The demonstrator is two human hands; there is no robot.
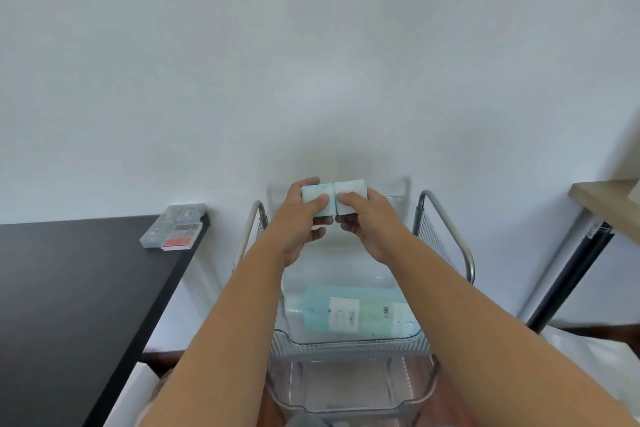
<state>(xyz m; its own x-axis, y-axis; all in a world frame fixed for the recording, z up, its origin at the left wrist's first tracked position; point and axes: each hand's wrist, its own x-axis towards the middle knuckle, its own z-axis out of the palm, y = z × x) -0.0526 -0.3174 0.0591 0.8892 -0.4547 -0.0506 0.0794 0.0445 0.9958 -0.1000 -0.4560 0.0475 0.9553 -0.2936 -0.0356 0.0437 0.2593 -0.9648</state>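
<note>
— How do we hold them?
— The left block [316,197] and the right block [350,196] touch end to end, and their joined length runs left to right above the far edge of the cart [464,253].
— Our grip?
— Our left hand [301,222] pinches the left block and our right hand [367,222] the right block, thumbs on top, fingers curled beneath.

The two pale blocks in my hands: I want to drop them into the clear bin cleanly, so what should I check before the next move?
1. Left hand grips left block, thumb on its near face: ok.
2. Right hand grips right block the same way: ok.
3. Blocks meet edge to edge: ok.
4. Clear bin below has bare room beyond the lying bottle: ok.
5. Whether the blocks are joined or separate: cannot tell.
</note>
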